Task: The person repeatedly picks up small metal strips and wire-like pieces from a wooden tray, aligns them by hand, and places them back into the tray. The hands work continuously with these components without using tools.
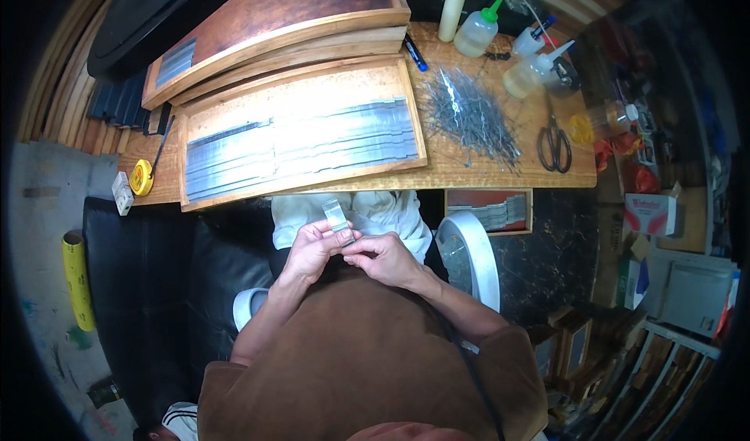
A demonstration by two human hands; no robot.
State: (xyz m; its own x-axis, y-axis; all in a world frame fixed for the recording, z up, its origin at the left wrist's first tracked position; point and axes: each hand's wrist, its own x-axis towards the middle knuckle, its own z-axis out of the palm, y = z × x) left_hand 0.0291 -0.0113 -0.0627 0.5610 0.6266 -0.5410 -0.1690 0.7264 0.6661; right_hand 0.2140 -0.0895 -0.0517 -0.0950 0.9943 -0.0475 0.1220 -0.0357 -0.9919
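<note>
Above my lap, my left hand (pixel 311 252) is closed on a small, shiny metal strip (pixel 335 215), which sticks up past the thumb and fingers. My right hand (pixel 384 261) meets it at the strip's lower end, thumb and fingers pinched together. Something thin and dark shows between the fingertips, too small to name. Beyond my hands, a shallow wooden tray (pixel 184 177) on the table holds rows of similar flat metal strips (pixel 344 140). To the tray's right lies a loose heap of thin metal pins or wires (pixel 473 121).
Stacked wooden trays (pixel 289 53) stand behind. Black-handled scissors (pixel 555 150), a green-tipped squeeze bottle (pixel 476 35) and a second bottle (pixel 527 75) are on the right. A yellow tape measure (pixel 141 177) sits left. Below the table edge is another tray of strips (pixel 529 214).
</note>
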